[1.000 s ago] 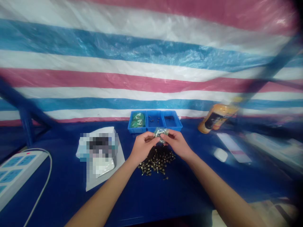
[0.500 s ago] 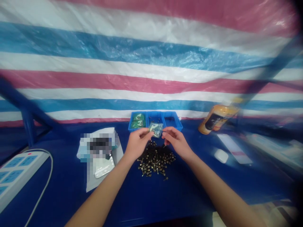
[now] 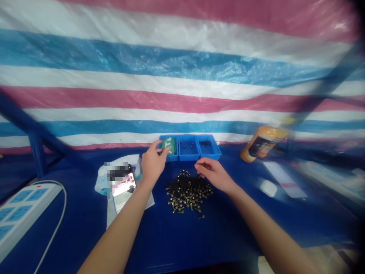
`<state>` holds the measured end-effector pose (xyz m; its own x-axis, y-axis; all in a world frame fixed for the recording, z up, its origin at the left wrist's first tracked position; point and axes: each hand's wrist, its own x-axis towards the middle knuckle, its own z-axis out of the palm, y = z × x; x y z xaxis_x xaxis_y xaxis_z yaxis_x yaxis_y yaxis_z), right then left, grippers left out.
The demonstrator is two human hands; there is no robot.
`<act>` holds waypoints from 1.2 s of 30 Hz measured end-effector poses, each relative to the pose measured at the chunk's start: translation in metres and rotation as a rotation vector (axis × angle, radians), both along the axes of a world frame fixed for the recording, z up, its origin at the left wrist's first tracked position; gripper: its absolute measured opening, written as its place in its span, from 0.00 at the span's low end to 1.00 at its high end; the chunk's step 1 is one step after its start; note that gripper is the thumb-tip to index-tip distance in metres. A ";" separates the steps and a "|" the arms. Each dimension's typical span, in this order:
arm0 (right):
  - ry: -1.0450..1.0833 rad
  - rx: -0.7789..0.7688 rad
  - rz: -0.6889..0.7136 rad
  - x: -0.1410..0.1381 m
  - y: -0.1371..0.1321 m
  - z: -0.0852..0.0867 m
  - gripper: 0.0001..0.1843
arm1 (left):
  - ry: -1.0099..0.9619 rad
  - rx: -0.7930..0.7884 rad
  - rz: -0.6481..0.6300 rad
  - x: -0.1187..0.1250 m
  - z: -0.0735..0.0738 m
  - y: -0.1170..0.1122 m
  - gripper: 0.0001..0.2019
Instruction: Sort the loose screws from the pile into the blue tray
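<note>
My left hand [image 3: 154,161] is at the left compartment of the blue divided bin [image 3: 189,157], thumb and fingers apart. Beside its fingertips, a green plastic packet [image 3: 170,146] with white marks lies in that compartment. My right hand [image 3: 213,172] hovers at the upper right edge of a heap of small dark screws with brassy ends [image 3: 189,195]. Its thumb and fingers are pinched together; what they hold, if anything, is too small to make out. A few loose screws [image 3: 185,146] lie in the middle compartment, and small dark pieces [image 3: 205,143] in the right one.
To the left are a phone [image 3: 125,186] on a white plastic bag [image 3: 104,173] and a white power strip [image 3: 28,209] with its cable. A tilted amber bottle [image 3: 261,144], a white earbud case [image 3: 268,188] and a pale flat slab [image 3: 285,179] are to the right. Striped sheeting [image 3: 182,95] hangs behind.
The small clear packet held between both hands is no longer there. My left hand has moved left and away to the left compartment; my right hand stays near the heap.
</note>
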<state>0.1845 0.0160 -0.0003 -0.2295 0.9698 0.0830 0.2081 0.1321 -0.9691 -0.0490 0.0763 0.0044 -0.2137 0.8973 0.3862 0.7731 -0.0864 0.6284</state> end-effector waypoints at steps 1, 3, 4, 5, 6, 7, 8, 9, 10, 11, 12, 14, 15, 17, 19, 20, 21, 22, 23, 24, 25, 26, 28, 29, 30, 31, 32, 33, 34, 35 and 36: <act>-0.026 0.012 0.008 0.000 0.000 0.000 0.13 | 0.084 -0.012 0.012 0.002 0.000 -0.001 0.20; -0.063 0.042 0.007 0.001 -0.001 0.001 0.13 | 0.246 -0.004 0.028 0.004 -0.002 -0.002 0.18; -0.078 0.055 0.002 0.001 -0.002 0.002 0.13 | 0.315 0.012 0.029 0.005 -0.002 -0.003 0.17; -0.092 0.067 -0.005 0.002 -0.002 0.002 0.13 | 0.372 0.031 0.025 0.006 -0.003 -0.004 0.17; -0.105 0.080 -0.011 0.002 -0.003 0.003 0.13 | 0.415 0.048 0.012 0.007 -0.004 -0.005 0.16; -0.116 0.093 -0.017 0.002 -0.003 0.003 0.13 | 0.448 0.062 -0.011 0.007 -0.004 -0.005 0.16; -0.126 0.103 -0.021 0.003 -0.003 0.003 0.12 | 0.473 0.073 -0.042 0.008 -0.004 -0.006 0.16; -0.135 0.113 -0.024 0.003 -0.003 0.003 0.12 | 0.493 0.084 -0.078 0.009 -0.004 -0.006 0.16; -0.142 0.122 -0.027 0.003 -0.003 0.003 0.12 | 0.508 0.093 -0.118 0.010 -0.005 -0.007 0.16; -0.148 0.130 -0.030 0.003 -0.003 0.004 0.12 | 0.518 0.097 -0.156 0.011 -0.005 -0.007 0.16; -0.153 0.137 -0.032 0.003 -0.003 0.004 0.12 | 0.524 0.097 -0.188 0.011 -0.005 -0.008 0.17; -0.160 0.157 -0.038 0.003 -0.003 0.006 0.12 | 0.524 0.089 -0.226 0.013 -0.006 -0.010 0.17; -0.169 0.169 -0.042 0.004 -0.003 0.008 0.12 | 0.520 0.085 -0.236 0.013 -0.007 -0.011 0.18; -0.220 0.193 -0.035 0.007 -0.005 0.012 0.12 | 0.511 0.083 -0.248 0.014 -0.008 -0.012 0.18; -0.311 0.199 0.024 0.011 -0.008 0.017 0.12 | 0.507 0.091 -0.265 0.014 -0.010 -0.013 0.18; -0.360 0.184 0.084 0.015 -0.009 0.018 0.12 | 0.506 0.097 -0.272 0.014 -0.010 -0.013 0.18; -0.400 0.157 0.156 0.018 -0.010 0.019 0.12 | 0.506 0.103 -0.278 0.014 -0.011 -0.013 0.18; -0.432 0.127 0.234 0.021 -0.011 0.019 0.10 | 0.505 0.106 -0.282 0.014 -0.012 -0.013 0.18; -0.457 0.103 0.308 0.024 -0.012 0.019 0.08 | 0.503 0.107 -0.286 0.014 -0.012 -0.013 0.17; -0.475 0.091 0.369 0.026 -0.013 0.018 0.06 | 0.503 0.107 -0.290 0.014 -0.012 -0.013 0.17; -0.490 0.092 0.411 0.028 -0.013 0.016 0.06 | 0.505 0.108 -0.291 0.014 -0.012 -0.014 0.16; -0.504 0.105 0.432 0.029 -0.013 0.014 0.06 | 0.509 0.111 -0.289 0.014 -0.011 -0.014 0.16; -0.540 0.149 0.422 0.029 -0.012 0.010 0.08 | 0.525 0.132 -0.277 0.014 -0.009 -0.016 0.16; -0.562 0.171 0.404 0.028 -0.012 0.009 0.08 | 0.532 0.149 -0.272 0.014 -0.007 -0.018 0.16; -0.586 0.189 0.390 0.027 -0.011 0.008 0.09 | 0.535 0.169 -0.268 0.014 -0.005 -0.020 0.16; -0.609 0.203 0.383 0.026 -0.011 0.007 0.09 | 0.531 0.189 -0.271 0.013 -0.002 -0.022 0.16; -0.629 0.212 0.378 0.025 -0.011 0.007 0.08 | 0.521 0.209 -0.277 0.013 0.000 -0.024 0.16; -0.644 0.218 0.378 0.023 -0.011 0.007 0.08 | 0.507 0.227 -0.286 0.013 0.001 -0.027 0.15; -0.656 0.224 0.379 0.022 -0.011 0.006 0.07 | 0.493 0.241 -0.297 0.013 0.002 -0.030 0.15; -0.664 0.227 0.381 0.021 -0.011 0.006 0.06 | 0.478 0.253 -0.308 0.014 0.002 -0.033 0.14; -0.669 0.230 0.384 0.020 -0.011 0.007 0.06 | 0.464 0.262 -0.320 0.014 0.002 -0.036 0.14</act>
